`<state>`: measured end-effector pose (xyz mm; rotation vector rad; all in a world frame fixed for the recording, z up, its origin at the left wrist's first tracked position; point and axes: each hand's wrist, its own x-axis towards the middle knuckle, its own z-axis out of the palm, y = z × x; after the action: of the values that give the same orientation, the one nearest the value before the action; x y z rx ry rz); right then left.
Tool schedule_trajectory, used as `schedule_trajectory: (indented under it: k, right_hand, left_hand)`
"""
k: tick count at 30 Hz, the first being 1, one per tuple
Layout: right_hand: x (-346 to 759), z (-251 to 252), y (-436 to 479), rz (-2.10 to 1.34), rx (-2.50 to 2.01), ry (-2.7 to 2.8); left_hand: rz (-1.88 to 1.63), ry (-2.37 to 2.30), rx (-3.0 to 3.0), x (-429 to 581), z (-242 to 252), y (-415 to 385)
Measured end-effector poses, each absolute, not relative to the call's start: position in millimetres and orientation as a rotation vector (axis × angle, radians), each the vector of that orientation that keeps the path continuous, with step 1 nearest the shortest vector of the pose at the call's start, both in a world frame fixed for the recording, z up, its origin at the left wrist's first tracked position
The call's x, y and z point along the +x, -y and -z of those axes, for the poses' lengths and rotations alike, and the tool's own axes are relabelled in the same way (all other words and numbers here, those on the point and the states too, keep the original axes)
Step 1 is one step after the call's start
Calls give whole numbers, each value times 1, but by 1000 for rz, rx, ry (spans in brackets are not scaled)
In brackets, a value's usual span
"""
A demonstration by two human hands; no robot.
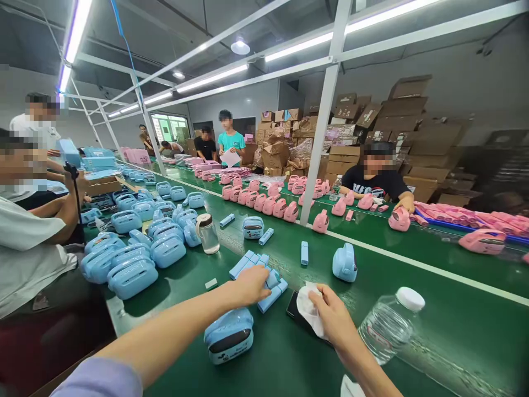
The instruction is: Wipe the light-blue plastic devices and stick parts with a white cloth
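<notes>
My left hand (250, 284) reaches over a small pile of light-blue rectangular bars (243, 264), its fingers closed around one blue bar (273, 279) that is partly hidden. My right hand (330, 311) pinches a crumpled white cloth or tissue (308, 306) over a black phone-like slab (294, 309). Below my left forearm stands a light-blue rounded case (229, 339) with a dark window and printed front. More single blue bars (305, 253) lie farther along the green table, near another blue case (345, 262).
A capped clear bottle (390, 325) stands to the right, and a water jug (207, 234) to the left. Many blue cases (132, 275) crowd the left side. Beyond a white post (320, 138), pink cases (270, 207) line the far belt. Co-workers sit on both sides.
</notes>
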<state>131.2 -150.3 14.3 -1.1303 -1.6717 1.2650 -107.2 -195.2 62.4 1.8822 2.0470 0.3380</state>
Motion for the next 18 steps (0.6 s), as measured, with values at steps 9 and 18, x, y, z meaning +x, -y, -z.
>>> schedule_trajectory:
  k: [9, 18]
  right_hand:
    - [34, 6, 63, -986, -1101, 2173]
    - [10, 17, 47, -924, -1085, 2473]
  left_hand:
    - [24, -2077, 2111, -115, -33, 188]
    - [-38, -2032, 2166, -125, -23, 172]
